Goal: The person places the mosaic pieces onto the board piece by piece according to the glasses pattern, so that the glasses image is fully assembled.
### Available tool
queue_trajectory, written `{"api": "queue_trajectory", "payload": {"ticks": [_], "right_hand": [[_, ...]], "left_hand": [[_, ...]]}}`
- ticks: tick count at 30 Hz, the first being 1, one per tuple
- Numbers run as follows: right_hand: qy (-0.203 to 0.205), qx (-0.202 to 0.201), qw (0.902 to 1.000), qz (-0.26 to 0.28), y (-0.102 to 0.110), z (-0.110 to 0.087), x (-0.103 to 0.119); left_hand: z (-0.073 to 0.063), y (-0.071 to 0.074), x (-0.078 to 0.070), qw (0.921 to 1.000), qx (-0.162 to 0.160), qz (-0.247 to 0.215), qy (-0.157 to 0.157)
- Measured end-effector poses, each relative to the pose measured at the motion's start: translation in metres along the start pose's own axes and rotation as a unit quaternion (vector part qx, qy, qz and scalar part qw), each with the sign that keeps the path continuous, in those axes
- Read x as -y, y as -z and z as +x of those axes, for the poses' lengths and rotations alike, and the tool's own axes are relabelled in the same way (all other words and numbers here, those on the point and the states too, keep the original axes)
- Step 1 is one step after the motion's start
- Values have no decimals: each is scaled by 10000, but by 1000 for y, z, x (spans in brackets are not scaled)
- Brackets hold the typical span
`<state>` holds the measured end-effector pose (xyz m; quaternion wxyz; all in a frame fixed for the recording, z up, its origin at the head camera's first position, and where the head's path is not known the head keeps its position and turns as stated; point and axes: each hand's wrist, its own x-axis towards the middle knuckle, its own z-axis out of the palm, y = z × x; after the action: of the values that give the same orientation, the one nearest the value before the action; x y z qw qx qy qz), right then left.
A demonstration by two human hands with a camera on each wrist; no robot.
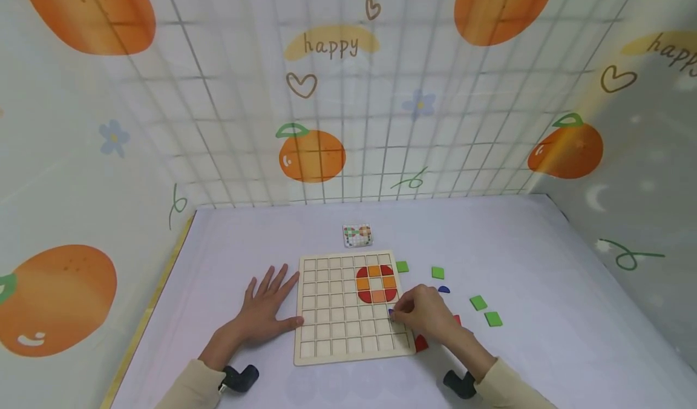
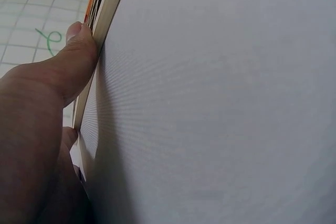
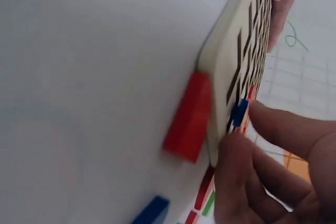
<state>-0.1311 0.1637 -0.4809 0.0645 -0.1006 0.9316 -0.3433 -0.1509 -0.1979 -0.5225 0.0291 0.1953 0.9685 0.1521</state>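
Observation:
A square wooden grid board [image 1: 323,331] lies flat, with red corner pieces and orange squares [image 1: 362,284] set in a ring in its upper right part. My left hand [image 1: 265,314] is spread flat at the board's left side, thumb and fingertips touching its edge. Over the right side of the grid, my right hand [image 1: 423,310] pinches a small blue piece [image 3: 240,113] between thumb and index finger. That piece is low over the cells just below the ring, mostly covered by the fingertips in the head view. A red piece [image 3: 190,116] rests against the board's side near this hand.
Green squares [image 1: 438,273] and a blue half-round piece [image 1: 443,289] are scattered right of the board. Another red piece [image 1: 457,320] shows partly behind the right hand. A small printed pattern card [image 1: 357,235] lies beyond the board. Patterned curtains [image 1: 218,124] surround the white table.

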Motion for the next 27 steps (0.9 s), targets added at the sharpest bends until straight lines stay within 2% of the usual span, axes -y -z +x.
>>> {"api": "queue_trajectory", "payload": {"ticks": [4,10,15,18,27], "right_hand": [[580,173,9974,-389,0,-1,-6],[1289,23,9865,-1009,-1,-3,-7],[1822,525,9780,-869,4,-4,-12],[1862,681,9768,-813,7,-1,-14],[1924,529,9735,-1119,7,15,-16]], "left_hand": [[-1,3,-2,10000,40,29,56],[0,4,-4,9999,21,84,57],[0,5,-4,10000,-51,38,-14],[-1,4,-3,10000,-65,55,-38],[-1,2,0,10000,-23,-36,-37]]}}
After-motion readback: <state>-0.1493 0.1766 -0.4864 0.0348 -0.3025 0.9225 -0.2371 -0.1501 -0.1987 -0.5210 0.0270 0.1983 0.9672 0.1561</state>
